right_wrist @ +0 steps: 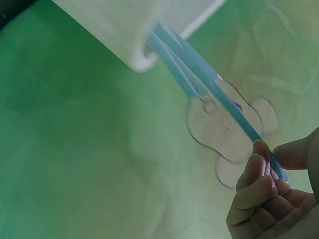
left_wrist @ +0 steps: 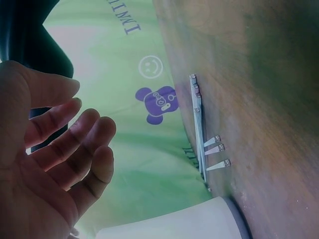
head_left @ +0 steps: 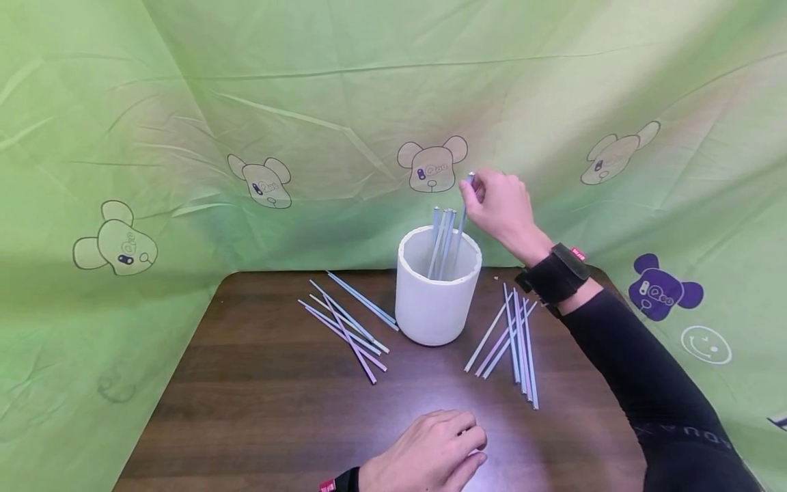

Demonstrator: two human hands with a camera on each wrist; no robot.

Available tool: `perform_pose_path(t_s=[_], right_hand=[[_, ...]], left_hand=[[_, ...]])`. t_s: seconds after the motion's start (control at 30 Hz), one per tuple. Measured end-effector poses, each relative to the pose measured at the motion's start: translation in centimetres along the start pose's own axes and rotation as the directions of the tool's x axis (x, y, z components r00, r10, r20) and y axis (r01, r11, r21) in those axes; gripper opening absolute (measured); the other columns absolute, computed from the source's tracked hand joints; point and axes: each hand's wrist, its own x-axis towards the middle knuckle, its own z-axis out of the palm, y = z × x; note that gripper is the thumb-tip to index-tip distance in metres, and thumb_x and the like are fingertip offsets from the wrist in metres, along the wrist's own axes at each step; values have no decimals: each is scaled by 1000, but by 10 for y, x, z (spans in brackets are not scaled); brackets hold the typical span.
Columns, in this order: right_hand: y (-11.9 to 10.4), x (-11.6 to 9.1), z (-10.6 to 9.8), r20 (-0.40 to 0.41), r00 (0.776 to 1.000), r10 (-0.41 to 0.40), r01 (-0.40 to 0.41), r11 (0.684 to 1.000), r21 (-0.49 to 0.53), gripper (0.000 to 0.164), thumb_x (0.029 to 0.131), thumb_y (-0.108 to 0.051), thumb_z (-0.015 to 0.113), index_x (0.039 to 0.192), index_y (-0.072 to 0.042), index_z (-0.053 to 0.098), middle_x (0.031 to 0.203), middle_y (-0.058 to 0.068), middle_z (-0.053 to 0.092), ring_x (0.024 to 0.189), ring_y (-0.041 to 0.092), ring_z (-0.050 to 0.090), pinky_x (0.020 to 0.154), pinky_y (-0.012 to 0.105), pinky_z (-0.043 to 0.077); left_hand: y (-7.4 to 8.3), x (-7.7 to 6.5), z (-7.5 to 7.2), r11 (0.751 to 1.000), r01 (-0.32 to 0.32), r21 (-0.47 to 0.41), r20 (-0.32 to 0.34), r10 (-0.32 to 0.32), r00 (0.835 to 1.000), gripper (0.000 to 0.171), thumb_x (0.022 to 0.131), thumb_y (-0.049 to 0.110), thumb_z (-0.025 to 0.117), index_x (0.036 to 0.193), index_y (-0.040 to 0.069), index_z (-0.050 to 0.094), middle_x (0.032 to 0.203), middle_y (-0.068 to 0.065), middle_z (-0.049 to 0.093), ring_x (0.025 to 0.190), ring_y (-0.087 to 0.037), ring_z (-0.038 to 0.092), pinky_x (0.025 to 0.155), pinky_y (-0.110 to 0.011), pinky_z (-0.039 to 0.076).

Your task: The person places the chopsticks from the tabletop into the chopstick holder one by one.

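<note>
A white cylindrical container point(head_left: 433, 314) stands upright at the back of the table. Several blue straws point(head_left: 438, 236) lean inside it, their tops above the rim. Over its right side, my right hand point(head_left: 503, 206) pinches a blue straw point(right_wrist: 238, 115) near the top between thumb and fingers. That straw slants down past the rim, its lower part within the container. My left hand point(head_left: 427, 451) is low over the front of the table, fingers loosely bent; the left wrist view shows nothing in its palm.
Left of the container lies a loose pile of blue, purple and pale straws point(head_left: 352, 333). To its right, below my right wrist, is another crossed pile point(head_left: 518, 348). A green cloth point(head_left: 344, 137) with bear prints hangs behind and beside the brown table point(head_left: 246, 410).
</note>
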Motion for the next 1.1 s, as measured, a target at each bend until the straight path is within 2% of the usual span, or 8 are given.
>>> perform_pose_path(t_s=[0.27,0.5,0.73,0.93,1.1], right_hand=[[13,-9,23,59,998,15,-14,1000,-17,29,100,-26,59,84,-4,66,69,12,66,57,25,56,53,31,44],[22,-19,35,140,987,85,-81,996,-30,30,101,-28,59,84,-4,66,64,7,59,53,21,51,48,30,40],[26,-24,43,206,972,113,-111,994,-18,30,101,-30,59,85,-6,68,61,4,57,52,19,50,48,30,40],[29,-24,47,206,973,100,-99,995,-13,31,101,-31,61,83,-6,68,56,1,49,50,18,46,48,30,37],[31,-23,47,189,977,103,-104,995,-1,36,99,-38,63,98,-4,74,67,8,63,61,23,58,56,33,44]], left_hand=[[0,1,0,1000,6,5,10,-6,1000,13,105,32,52,98,25,61,84,14,53,74,5,47,70,-3,32],[0,-1,2,1000,-2,29,-12,2,1000,14,105,31,53,96,25,61,82,13,50,72,4,45,66,-3,29],[0,-2,5,996,-29,86,-80,36,996,12,103,31,56,94,24,61,81,13,52,72,3,48,66,-4,32],[0,-4,7,991,-40,128,-112,55,992,10,102,30,59,93,24,60,81,14,52,73,3,50,67,-5,35],[1,-4,8,988,-48,146,-120,66,991,10,101,30,60,93,24,60,81,14,52,73,3,50,66,-5,34]])
